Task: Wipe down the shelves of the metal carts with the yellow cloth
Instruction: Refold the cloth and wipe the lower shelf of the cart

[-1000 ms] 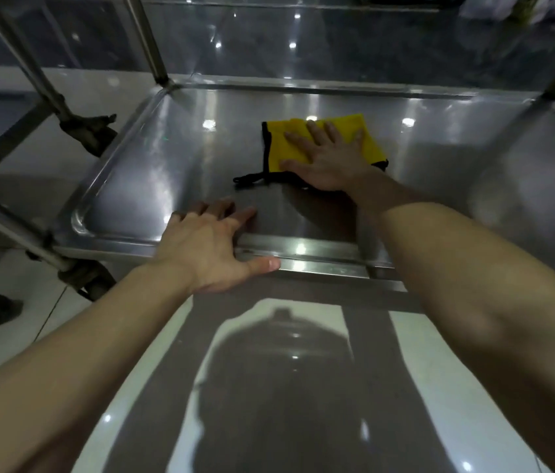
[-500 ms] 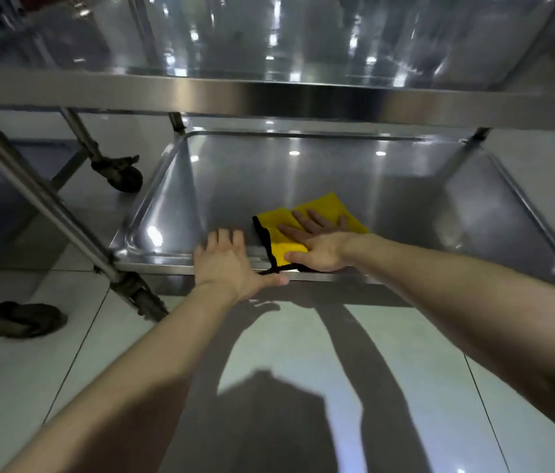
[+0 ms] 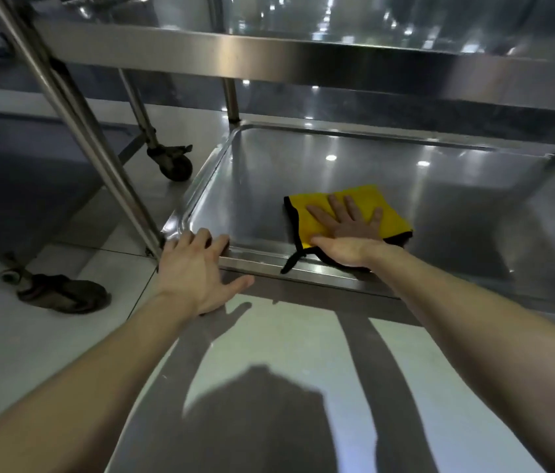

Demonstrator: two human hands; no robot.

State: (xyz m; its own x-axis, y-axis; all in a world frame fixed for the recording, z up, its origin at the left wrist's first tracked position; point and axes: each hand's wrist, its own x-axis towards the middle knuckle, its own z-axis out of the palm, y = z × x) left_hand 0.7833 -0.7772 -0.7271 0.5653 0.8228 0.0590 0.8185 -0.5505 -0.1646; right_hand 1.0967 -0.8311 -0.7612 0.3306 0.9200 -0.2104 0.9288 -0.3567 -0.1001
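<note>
Two bare hands meet the lowest level of the steel cart. Our right hand (image 3: pixel 347 230) lies flat with its fingers straight and spread, pressing down on the yellow cloth (image 3: pixel 390 213) without grasping it. The cloth, edged in black, shows past the fingertips and on both sides of the palm. It lies on the bottom shelf (image 3: pixel 422 179) close to the front rim (image 3: pixel 262 262), and a black tab (image 3: pixel 291 262) from it trails over that rim just left of our wrist.

Further left, well apart from the cloth, our left hand (image 3: pixel 194 271) rests on the same rim at the near left corner. Its fingers are laid over the lip and the thumb is spread away below, so it is relaxed rather than clenched.

Right beside the left hand's knuckles a slanting post (image 3: pixel 74 114) meets the shelf corner. Above both hands the upper shelf (image 3: pixel 303 59) crosses the whole view as a broad steel band and hangs over the far part of the tray.

Beyond the left hand a black caster (image 3: pixel 172 165) stands on the floor. To that hand's left a dark lump (image 3: pixel 64 295) sits at the foot of another leg; we cannot tell what it is. Beneath our forearms the glossy tiled floor (image 3: pixel 286 336) carries our shadows (image 3: pixel 255 421).
</note>
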